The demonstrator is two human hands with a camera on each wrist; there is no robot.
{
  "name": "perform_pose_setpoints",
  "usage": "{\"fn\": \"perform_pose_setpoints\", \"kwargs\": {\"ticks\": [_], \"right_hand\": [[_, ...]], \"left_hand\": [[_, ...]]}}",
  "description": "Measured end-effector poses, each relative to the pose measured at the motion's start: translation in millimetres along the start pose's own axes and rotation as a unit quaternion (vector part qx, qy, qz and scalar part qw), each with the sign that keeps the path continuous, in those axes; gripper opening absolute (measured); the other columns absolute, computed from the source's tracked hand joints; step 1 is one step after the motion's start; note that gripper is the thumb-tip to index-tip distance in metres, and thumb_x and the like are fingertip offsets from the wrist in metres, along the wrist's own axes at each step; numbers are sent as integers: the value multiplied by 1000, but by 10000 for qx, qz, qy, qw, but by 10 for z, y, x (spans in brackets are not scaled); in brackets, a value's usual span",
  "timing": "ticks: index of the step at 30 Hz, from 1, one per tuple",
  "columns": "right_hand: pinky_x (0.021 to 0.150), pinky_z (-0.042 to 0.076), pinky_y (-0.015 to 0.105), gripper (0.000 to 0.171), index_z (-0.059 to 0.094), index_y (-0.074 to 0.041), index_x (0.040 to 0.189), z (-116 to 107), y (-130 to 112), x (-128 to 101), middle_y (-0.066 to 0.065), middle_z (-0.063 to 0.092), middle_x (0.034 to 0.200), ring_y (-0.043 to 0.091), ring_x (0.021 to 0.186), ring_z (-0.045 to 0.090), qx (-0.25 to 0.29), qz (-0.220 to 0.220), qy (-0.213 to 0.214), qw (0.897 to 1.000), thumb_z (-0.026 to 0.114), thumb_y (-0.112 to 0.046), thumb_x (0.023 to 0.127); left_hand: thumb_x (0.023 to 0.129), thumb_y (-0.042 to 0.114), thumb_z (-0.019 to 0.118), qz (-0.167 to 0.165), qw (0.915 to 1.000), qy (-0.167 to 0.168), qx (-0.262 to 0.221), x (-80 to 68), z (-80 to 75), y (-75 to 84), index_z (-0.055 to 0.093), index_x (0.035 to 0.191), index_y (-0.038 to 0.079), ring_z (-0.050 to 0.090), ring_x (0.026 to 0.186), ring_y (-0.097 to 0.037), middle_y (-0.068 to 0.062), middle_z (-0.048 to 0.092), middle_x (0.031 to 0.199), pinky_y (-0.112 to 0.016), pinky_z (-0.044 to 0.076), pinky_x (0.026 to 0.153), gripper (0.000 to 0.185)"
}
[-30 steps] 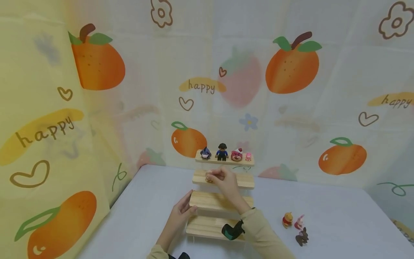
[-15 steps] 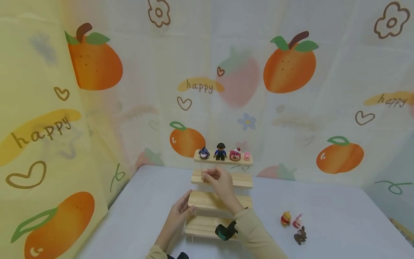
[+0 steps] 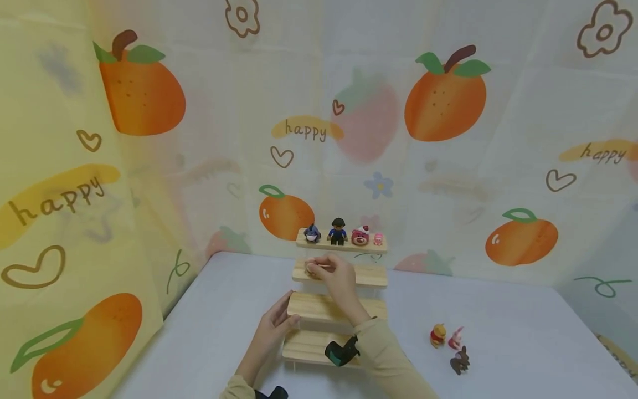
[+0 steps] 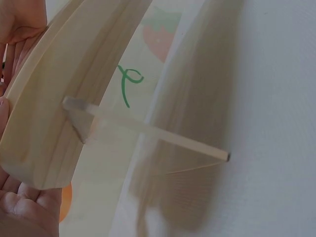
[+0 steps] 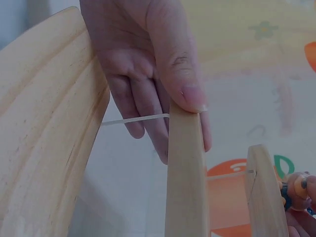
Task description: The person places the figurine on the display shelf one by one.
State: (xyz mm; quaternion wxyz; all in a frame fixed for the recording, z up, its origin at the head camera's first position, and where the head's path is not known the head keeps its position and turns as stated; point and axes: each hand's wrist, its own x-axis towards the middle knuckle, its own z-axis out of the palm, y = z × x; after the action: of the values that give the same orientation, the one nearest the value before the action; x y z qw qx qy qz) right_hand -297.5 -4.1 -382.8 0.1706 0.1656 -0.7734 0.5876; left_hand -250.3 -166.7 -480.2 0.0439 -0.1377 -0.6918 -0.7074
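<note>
Resting on the white table (image 3: 224, 321) is a four-step wooden shelf stand (image 3: 333, 307), its planks rising toward the fruit-printed curtain (image 3: 149, 166) behind it. The right hand (image 3: 333, 274) reaches over the lower steps to the second plank from the top (image 3: 369, 274) and grips its left end; the right wrist view shows the thumb (image 5: 180, 79) pressed on the plank's edge with the other fingers curled behind it. The head view hints at something small and pale under those fingertips, but I cannot tell what it is. The left hand (image 3: 276, 327) holds the left end of the third plank (image 3: 344, 307), fingers wrapped round its edge; in the left wrist view the palm (image 4: 24, 207) lies against the wood, with a thin clear support rod (image 4: 148, 129) running off from the plank's underside.

On the top plank (image 3: 341, 245) four small figures stand in a row: a grey-blue one (image 3: 312, 234), a dark-haired figure in blue (image 3: 337, 231), a pink bear head (image 3: 360, 236) and a tiny pink one (image 3: 378, 239) (upright, side by side). Well apart to the right, on the table, three more figures cluster together: a yellow bear (image 3: 437, 335), a pink piglet (image 3: 454, 338) and a brown rabbit (image 3: 460, 361). A black-and-teal wrist device (image 3: 341, 352) sits at the right cuff.
</note>
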Motion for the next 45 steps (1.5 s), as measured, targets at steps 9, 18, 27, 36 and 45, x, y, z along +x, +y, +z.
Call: {"fn": "perform_pose_setpoints", "kwargs": {"ticks": [9, 18, 27, 36, 45], "right_hand": [[67, 53, 21, 13, 67, -6, 86, 1, 11, 32, 0, 67, 87, 9, 78, 63, 51, 87, -67, 9999, 70, -16, 78], [62, 54, 22, 13, 67, -5, 85, 9, 29, 52, 1, 67, 85, 11, 77, 64, 286, -28, -112, 9995, 71, -14, 77], [63, 53, 22, 14, 67, -5, 85, 4, 34, 52, 1, 67, 85, 11, 77, 64, 106, -43, -12, 9999, 72, -16, 77], [66, 53, 24, 23, 67, -2, 90, -37, 14, 24, 8, 67, 89, 16, 77, 65, 205, 212, -56, 9995, 74, -18, 74], [70, 53, 24, 27, 67, -4, 96, -59, 26, 33, 9, 65, 99, 19, 83, 64, 146, 355, -162, 9991, 75, -17, 74]], "left_hand": [[84, 11, 63, -29, 9999, 6, 127, 10, -2, -6, 30, 136, -5, 29, 125, -31, -22, 27, 139, -26, 30, 98, 63], [84, 10, 63, -67, 9999, 64, 40, 9, -6, -4, 31, 135, -5, 31, 124, -32, -23, 28, 138, -24, 32, 96, 63], [83, 9, 63, -16, 10000, 80, 23, 23, 3, 3, 32, 135, -6, 31, 124, -31, -23, 29, 138, -25, 32, 96, 62], [84, 10, 63, -9, 9999, 72, 111, 2, 3, -9, 31, 135, -7, 30, 124, -32, -24, 28, 138, -24, 32, 96, 63], [84, 11, 63, -105, 9999, 40, 6, 5, 10, 3, 30, 136, -5, 29, 125, -31, -21, 27, 139, -23, 31, 97, 64]]}}
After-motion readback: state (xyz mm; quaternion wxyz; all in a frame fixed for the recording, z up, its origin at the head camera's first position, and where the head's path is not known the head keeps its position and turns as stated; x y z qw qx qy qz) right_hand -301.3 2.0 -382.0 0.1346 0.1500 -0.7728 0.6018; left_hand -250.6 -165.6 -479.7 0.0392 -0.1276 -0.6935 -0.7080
